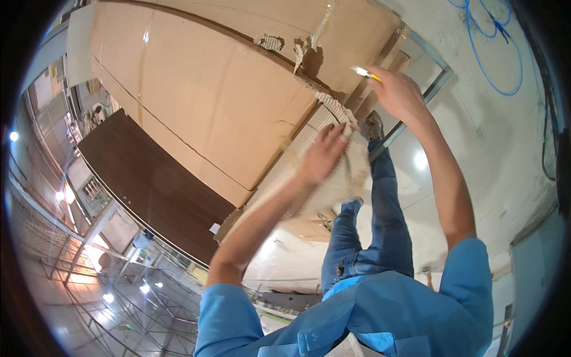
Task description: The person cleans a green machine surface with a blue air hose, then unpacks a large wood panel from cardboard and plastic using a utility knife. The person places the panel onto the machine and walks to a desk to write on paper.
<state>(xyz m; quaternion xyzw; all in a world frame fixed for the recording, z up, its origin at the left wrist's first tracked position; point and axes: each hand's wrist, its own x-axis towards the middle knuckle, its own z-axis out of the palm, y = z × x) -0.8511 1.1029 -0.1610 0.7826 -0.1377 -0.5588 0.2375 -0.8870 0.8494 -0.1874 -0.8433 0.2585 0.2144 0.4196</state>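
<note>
A small cutter knife [373, 77] with a yellow handle is gripped in my right hand [399, 94], its bright tip pointing up and left. This hand is raised over the torn end of a large brown cardboard package [208, 89]. My left hand [323, 153], slightly blurred, has its fingers curled at the ragged edge of a loose cardboard flap [358, 163]. Corrugated ridges show along the torn edge [336, 108]. The flap hangs down beside my legs and is blurred too. How firmly the left fingers hold it is partly hidden.
Beside the package lies a dark brown panel [154, 172]. A grey metal frame [437, 83] stands past my right hand. Blue hose [502, 89] lies coiled on the pale floor [476, 137]. A second cardboard surface [351, 35] with torn holes lies behind.
</note>
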